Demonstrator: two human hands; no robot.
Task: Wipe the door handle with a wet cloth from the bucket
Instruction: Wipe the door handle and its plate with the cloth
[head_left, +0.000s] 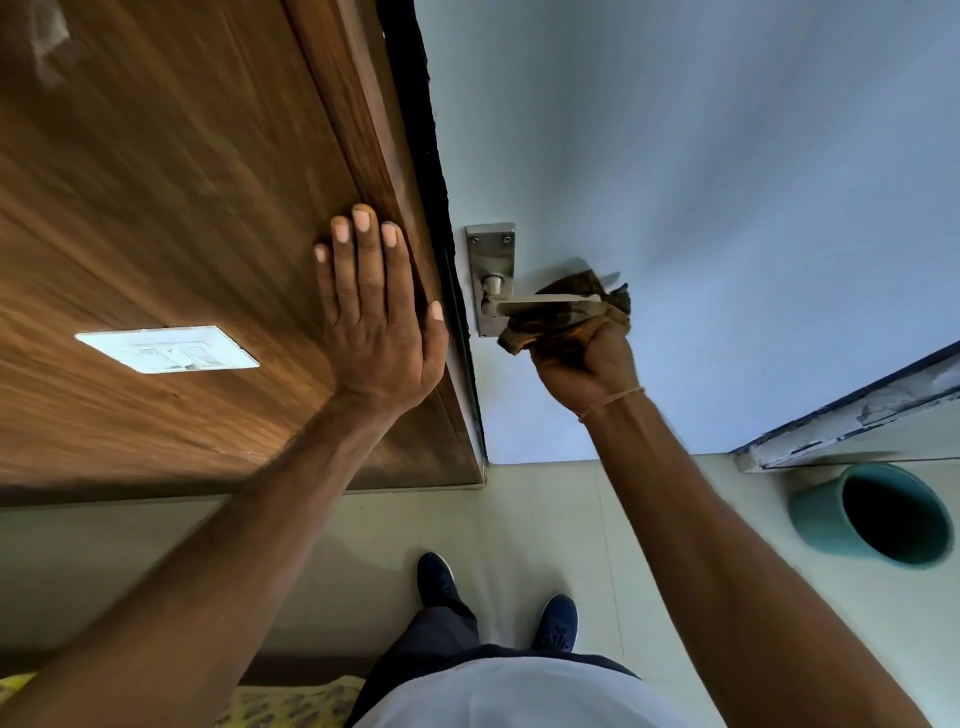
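A metal lever door handle (524, 303) on a steel backplate (490, 249) is fixed to the pale blue door (701, 182). My right hand (587, 371) is shut on a brown cloth (561, 322), which is wrapped around the outer end of the lever. My left hand (379, 317) lies flat, fingers spread, against the wooden wall panel (171, 182) just left of the door edge. A teal bucket (878, 514) stands on the floor at the right; its inside looks dark.
A white switch plate (169, 349) is set in the wood panel at the left. A worn white and blue ledge (852, 415) runs above the bucket. My dark shoes (556, 621) stand on the pale tile floor. A yellow patterned fabric (291, 704) shows at the bottom.
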